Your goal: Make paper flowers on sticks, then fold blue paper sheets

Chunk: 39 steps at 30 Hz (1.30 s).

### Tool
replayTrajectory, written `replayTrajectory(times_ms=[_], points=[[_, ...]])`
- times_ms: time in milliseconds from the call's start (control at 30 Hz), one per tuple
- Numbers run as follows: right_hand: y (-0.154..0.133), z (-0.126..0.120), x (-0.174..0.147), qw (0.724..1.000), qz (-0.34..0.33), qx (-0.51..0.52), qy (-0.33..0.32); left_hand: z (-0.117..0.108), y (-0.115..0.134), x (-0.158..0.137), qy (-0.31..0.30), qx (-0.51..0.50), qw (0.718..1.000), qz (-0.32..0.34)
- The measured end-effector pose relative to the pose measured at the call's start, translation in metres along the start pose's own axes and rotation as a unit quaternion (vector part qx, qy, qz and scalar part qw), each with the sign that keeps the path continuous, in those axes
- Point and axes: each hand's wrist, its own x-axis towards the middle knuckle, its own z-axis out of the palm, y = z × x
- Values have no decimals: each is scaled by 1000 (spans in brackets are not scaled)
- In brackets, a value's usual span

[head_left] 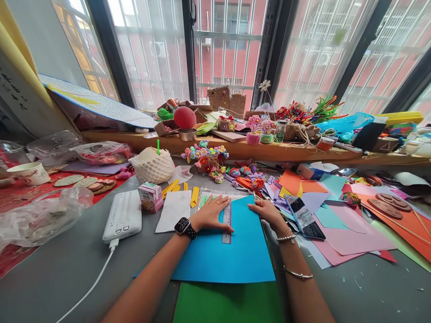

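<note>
A sheet of blue paper lies in front of me on the grey table. Across it rests a clear ruler, running away from me. My left hand lies flat over the ruler with fingers spread, thumb and fingers pressing on it. At the sheet's far right edge is my right hand, its thumb and fingertips pinched together; what they grip is too small to make out. Beneath the blue sheet, a green sheet shows on the near side. A white paper lies left of the left hand.
A phone and loose coloured papers lie on the right. To the left are a white power bank with a cable, a small pink carton and a foam-netted coconut. Crafts crowd the wooden ledge.
</note>
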Motion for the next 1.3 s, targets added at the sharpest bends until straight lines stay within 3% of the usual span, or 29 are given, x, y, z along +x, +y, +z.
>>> replayTrajectory(times_ms=[600, 1000, 1300], points=[[3, -2, 0, 1000, -17, 10, -12, 2, -1, 1, 0, -8, 1000, -5], [-2, -2, -4, 1000, -15, 19, -10, 0, -6, 3, -51, 8, 999, 10], [-2, -2, -4, 1000, -2, 7, -7, 0, -6, 3, -45, 17, 999, 5]])
